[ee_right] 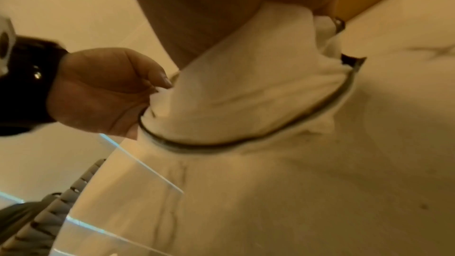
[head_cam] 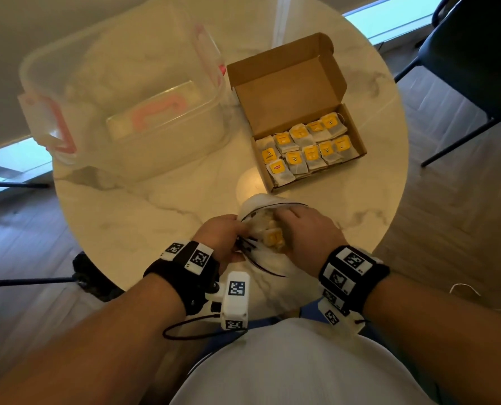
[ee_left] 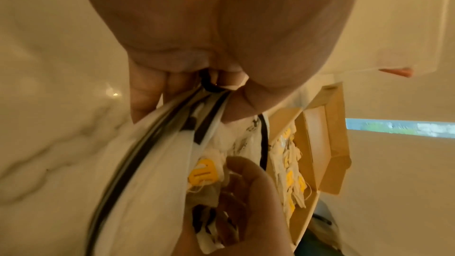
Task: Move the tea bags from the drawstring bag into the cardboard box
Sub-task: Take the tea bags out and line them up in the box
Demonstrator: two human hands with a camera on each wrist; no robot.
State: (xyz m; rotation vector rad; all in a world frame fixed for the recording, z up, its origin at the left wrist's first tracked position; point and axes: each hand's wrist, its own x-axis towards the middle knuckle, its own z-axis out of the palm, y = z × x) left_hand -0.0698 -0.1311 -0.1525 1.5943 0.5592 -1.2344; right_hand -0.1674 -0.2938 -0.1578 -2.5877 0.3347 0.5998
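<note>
The white drawstring bag (head_cam: 258, 204) lies near the front edge of the table, mouth open. My left hand (head_cam: 239, 230) pinches its rim and black cord (ee_left: 211, 87) and holds the mouth open. My right hand (head_cam: 285, 226) reaches into the bag, its fingers (ee_left: 248, 186) curled round tea bags there. One of these, a tea bag with a yellow tag (head_cam: 274, 238), shows beside the thumb. Just beyond the bag, the cardboard box (head_cam: 290, 83) stands with its lid up. Two rows of yellow-tagged tea bags (head_cam: 309, 147) fill it.
A clear plastic storage bin (head_cam: 126, 106) with pink handles takes up the left half of the round marble table (head_cam: 161, 211). A dark chair (head_cam: 477, 59) stands at the far right, off the table. Bare tabletop lies right of the box.
</note>
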